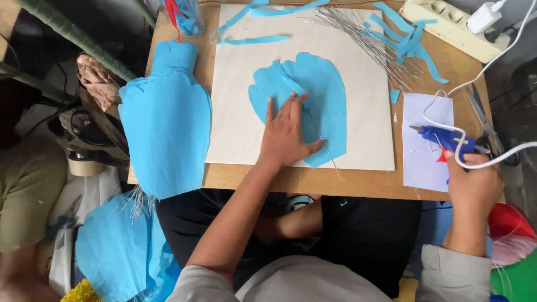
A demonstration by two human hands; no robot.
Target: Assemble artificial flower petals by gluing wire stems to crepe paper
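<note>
Blue paper petal (321,95) is lying on the pale wooden board (235,123) in the head view. The left hand (288,134) is pressing flat on it, fingers spread, beside a thin wire (324,146). The right hand (472,184) is gripping a blue glue gun (444,138) over white paper (419,162).

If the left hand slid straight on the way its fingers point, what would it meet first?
The left hand lies flat on the blue paper petal, fingers pointing up the board. It would likely cross the petal first, then the bare wooden board, and further on the thin blue paper strip.
</note>
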